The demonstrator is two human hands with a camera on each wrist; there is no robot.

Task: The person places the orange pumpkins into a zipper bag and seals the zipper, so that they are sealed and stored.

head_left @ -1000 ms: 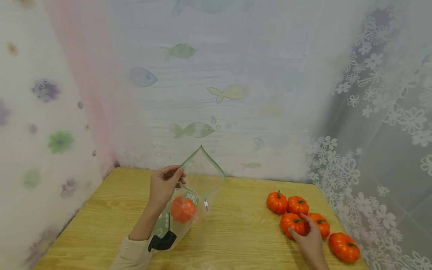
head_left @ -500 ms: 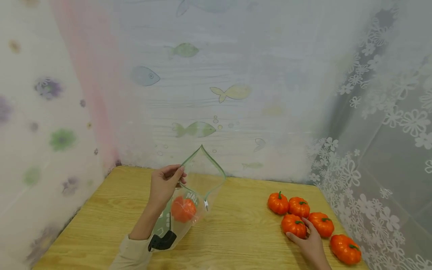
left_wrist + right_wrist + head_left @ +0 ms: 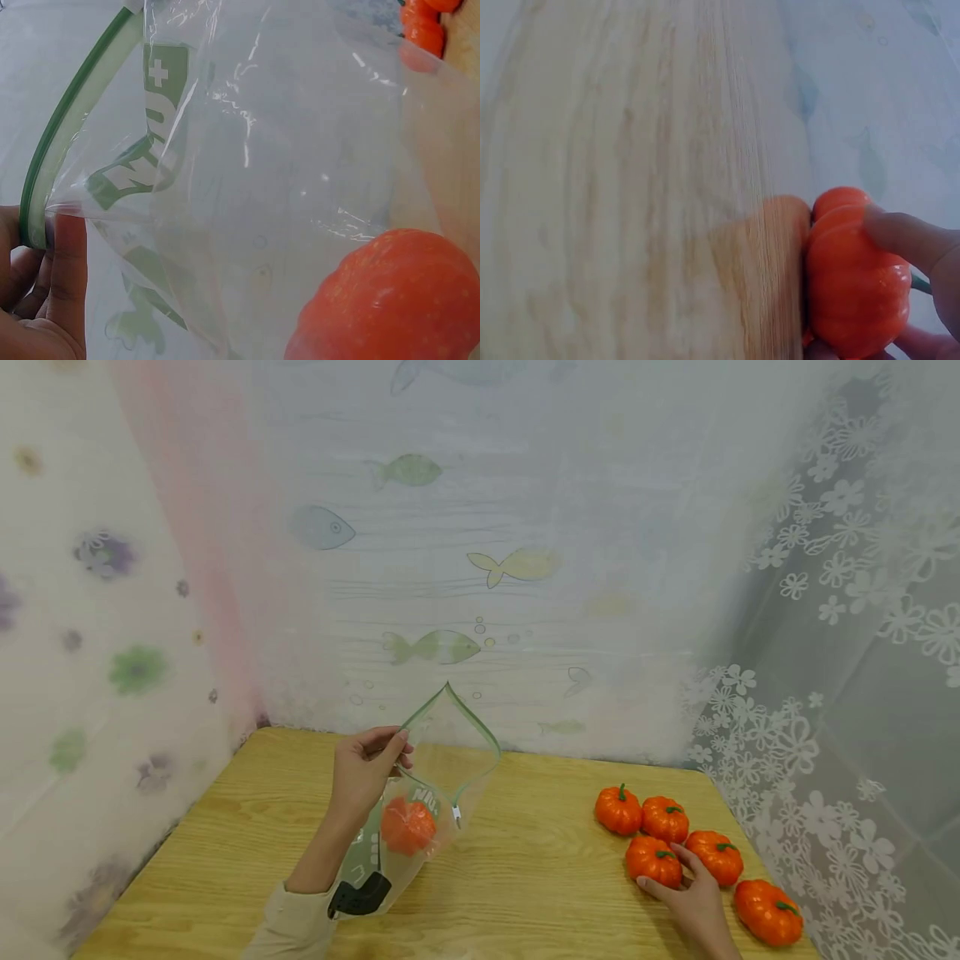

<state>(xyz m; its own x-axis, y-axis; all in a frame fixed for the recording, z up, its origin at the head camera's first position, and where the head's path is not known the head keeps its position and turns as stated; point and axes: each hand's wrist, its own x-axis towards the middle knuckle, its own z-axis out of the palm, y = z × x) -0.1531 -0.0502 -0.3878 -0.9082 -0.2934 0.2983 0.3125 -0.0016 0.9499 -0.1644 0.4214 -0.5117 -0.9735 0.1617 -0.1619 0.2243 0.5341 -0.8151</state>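
My left hand (image 3: 367, 772) pinches the green-zippered rim of a clear zip bag (image 3: 476, 777), which stands with its mouth spread wide in the head view. A small orange pumpkin (image 3: 408, 825) lies inside the bag and shows through the plastic; the left wrist view has this bagged pumpkin (image 3: 397, 300) large at lower right. On the table's right side, my right hand (image 3: 697, 897) grips another pumpkin (image 3: 651, 860) between thumb and fingers. The right wrist view shows the thumb (image 3: 911, 236) on one side of this pumpkin (image 3: 855, 285), low against the wood.
Close around the gripped pumpkin are a pumpkin at back left (image 3: 618, 811), one behind (image 3: 665, 818) and one to its right (image 3: 716, 858). Another pumpkin (image 3: 768, 912) lies nearer the right edge. Patterned curtains (image 3: 420, 593) hang behind and beside the wooden table (image 3: 525, 860).
My right hand's thumb and fingers have closed around the pumpkin. The pumpkin to its right has shifted slightly rightward. My left hand and the bag have barely moved.
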